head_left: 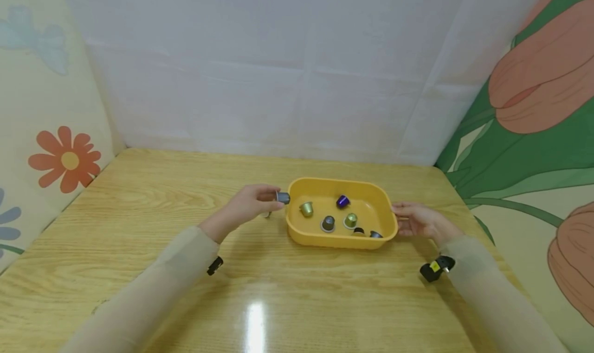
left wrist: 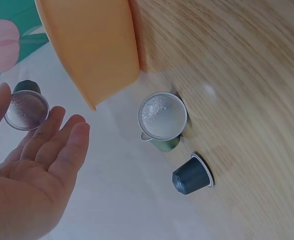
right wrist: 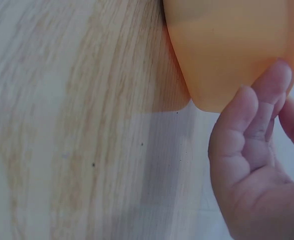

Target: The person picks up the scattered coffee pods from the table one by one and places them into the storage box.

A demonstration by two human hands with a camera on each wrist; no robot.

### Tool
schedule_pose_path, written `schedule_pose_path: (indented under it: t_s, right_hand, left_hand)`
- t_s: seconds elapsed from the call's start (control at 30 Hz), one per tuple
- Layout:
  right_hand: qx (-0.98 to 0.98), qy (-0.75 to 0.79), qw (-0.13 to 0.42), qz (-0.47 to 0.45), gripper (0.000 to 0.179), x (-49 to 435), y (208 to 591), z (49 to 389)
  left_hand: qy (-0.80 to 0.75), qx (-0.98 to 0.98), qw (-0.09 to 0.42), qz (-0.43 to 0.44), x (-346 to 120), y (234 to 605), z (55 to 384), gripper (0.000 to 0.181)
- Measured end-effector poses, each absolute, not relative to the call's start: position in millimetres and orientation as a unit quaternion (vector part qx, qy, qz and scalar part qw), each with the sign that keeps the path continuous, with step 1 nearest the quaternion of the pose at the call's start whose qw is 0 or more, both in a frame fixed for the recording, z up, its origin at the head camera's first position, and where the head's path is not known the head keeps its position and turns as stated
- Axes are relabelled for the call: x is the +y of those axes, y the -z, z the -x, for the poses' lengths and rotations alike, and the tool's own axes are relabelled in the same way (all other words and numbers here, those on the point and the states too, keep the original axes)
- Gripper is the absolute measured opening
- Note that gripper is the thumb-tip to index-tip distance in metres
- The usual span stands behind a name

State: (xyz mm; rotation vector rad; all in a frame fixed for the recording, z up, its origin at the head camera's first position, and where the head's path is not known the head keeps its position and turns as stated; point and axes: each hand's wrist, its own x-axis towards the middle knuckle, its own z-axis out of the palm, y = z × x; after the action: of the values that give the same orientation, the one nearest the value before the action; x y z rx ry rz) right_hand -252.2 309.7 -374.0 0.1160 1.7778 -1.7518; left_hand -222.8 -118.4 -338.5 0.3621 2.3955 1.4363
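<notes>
My left hand [head_left: 248, 205] pinches a dark grey coffee capsule [head_left: 284, 198] between thumb and fingertips, at the left rim of a yellow bin [head_left: 339, 241]. In the left wrist view the silver foil lid of this capsule [left wrist: 27, 109] faces the camera. At the bin's other end, my right hand [head_left: 424, 221] rests its fingers against the outer wall; whether the thumb grips the rim is unclear. Inside the bin lie several capsules, among them a purple one [head_left: 343, 201], a pale gold-green one [head_left: 306, 209], a green one [head_left: 350, 220] and a dark grey one [head_left: 328, 223].
On the wooden table [left wrist: 246, 115], in the left wrist view, are a green capsule [left wrist: 162, 117] with its foil lid showing and a dark capsule [left wrist: 191, 175] on its side. A white sheet [head_left: 278, 85] hangs behind the table; flower-patterned cloths flank it.
</notes>
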Motion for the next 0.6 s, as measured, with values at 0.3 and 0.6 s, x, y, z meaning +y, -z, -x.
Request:
schedule_pose_path:
  t_s: [0.3,0.6]
  right_hand:
    - [0.676,0.664,0.316,-0.042,0.02,309.7,374.6,252.9]
    - [0.68,0.66,0.317,-0.037,0.018,311.4,375.0,252.4]
  left_hand:
    - [-0.519,0.829,0.169,-0.125,-109.8,331.5,220.2,0.06]
    - [-0.528,0.821,0.173,-0.132,-99.7,330.4,218.7,0.059]
